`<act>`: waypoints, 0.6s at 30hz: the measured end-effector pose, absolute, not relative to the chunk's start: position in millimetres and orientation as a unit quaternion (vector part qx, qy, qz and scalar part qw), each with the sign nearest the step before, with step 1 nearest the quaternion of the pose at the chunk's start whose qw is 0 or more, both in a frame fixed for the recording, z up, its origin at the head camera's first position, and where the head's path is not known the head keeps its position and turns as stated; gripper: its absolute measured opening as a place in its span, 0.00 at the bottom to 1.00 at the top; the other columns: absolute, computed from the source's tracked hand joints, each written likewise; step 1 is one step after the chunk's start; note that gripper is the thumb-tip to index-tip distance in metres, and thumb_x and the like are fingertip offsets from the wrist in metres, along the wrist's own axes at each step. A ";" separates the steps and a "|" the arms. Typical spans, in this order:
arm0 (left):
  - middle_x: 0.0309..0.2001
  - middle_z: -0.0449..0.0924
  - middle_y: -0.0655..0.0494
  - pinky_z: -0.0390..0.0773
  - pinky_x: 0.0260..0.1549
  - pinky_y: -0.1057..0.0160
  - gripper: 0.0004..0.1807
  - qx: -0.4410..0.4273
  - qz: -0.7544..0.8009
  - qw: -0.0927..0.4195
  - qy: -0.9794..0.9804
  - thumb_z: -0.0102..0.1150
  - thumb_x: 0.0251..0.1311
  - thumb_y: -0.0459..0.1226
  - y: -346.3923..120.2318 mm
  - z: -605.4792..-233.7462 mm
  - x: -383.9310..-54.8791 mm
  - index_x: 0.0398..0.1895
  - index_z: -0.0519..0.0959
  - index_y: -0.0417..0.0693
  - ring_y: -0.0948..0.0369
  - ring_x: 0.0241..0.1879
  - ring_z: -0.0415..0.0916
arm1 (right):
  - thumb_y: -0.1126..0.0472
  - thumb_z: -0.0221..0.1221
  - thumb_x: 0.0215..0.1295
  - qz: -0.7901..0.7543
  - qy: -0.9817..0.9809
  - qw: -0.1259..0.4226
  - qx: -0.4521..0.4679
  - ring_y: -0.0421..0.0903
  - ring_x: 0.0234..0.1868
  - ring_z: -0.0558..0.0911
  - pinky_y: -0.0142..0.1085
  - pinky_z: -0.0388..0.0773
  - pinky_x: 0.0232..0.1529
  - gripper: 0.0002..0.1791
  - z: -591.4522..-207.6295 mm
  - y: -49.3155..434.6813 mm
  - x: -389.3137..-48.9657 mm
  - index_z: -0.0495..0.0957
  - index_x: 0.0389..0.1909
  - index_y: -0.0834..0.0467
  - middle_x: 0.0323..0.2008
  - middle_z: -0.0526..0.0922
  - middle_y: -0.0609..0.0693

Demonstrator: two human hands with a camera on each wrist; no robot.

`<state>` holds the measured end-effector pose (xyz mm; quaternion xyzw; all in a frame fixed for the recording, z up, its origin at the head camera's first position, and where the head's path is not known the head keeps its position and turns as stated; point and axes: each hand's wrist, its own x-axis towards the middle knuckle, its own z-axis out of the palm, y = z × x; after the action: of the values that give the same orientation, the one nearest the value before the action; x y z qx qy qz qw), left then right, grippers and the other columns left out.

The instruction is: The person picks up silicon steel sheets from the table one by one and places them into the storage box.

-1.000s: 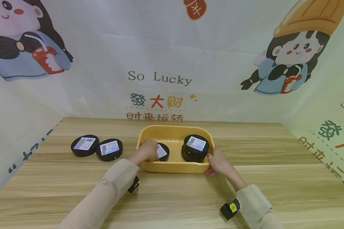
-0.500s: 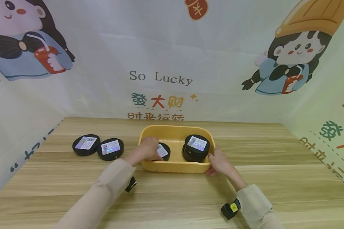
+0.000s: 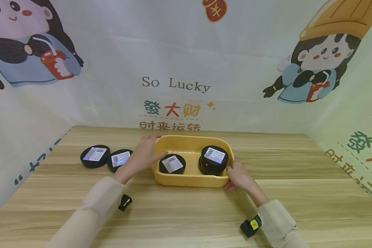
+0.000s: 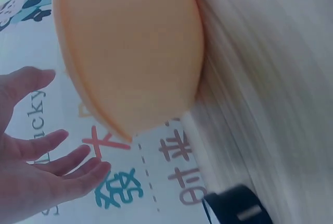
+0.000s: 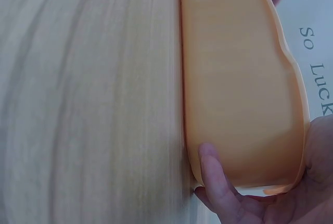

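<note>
A yellow plastic bin sits on the table. In its left half lies a flat round black container with a white barcode label; its right half bears a stack of similar round containers. My left hand is over the bin's left rim, fingers spread and holding nothing. In the left wrist view those fingers appear apart from the bin. My right hand grips the bin's right end, its fingers curled round the lower corner in the right wrist view.
Two more round black containers, one farther left and one partly behind my left hand, lie on the wooden table. A printed cloth stands behind the table and along its sides. Each wrist wears a small black device.
My left hand has let go of the round container in the bin and moved up and left to the rim, fingers spreading. My right hand keeps its grip on the bin.
</note>
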<state>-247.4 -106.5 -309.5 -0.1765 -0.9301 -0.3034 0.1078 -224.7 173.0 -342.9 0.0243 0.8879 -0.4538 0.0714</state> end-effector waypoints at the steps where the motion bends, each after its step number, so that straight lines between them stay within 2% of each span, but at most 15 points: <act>1: 0.54 0.65 0.33 0.64 0.53 0.46 0.31 -0.174 -0.309 0.112 -0.928 0.59 0.51 0.39 -109.4 -309.9 -246.9 0.55 0.63 0.31 0.42 0.54 0.61 | 0.67 0.36 0.61 -0.454 0.888 0.072 0.024 0.46 0.12 0.76 0.38 0.77 0.15 0.17 -342.9 173.0 -224.7 0.51 0.48 0.74 0.21 0.73 0.66; 6: 0.55 0.64 0.33 0.60 0.56 0.45 0.29 -0.165 -0.317 0.127 -0.925 0.57 0.53 0.37 -123.7 -312.2 -244.9 0.55 0.63 0.29 0.41 0.57 0.59 | 0.67 0.35 0.62 -0.456 0.887 0.074 0.027 0.46 0.12 0.76 0.38 0.77 0.15 0.17 -342.6 173.6 -225.0 0.50 0.49 0.75 0.23 0.73 0.67; 18: 0.53 0.65 0.30 0.62 0.53 0.43 0.28 -0.133 -0.274 0.127 -0.944 0.55 0.55 0.37 -164.3 -317.2 -231.9 0.54 0.63 0.26 0.39 0.54 0.60 | 0.67 0.36 0.62 -0.450 0.889 0.073 0.025 0.45 0.11 0.76 0.37 0.77 0.15 0.18 -342.1 172.8 -225.0 0.50 0.50 0.75 0.22 0.73 0.66</act>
<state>-231.9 -164.3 -317.2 -0.1326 -0.9442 -0.2735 0.1271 -225.0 172.8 -342.1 0.0247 0.8895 -0.4504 0.0734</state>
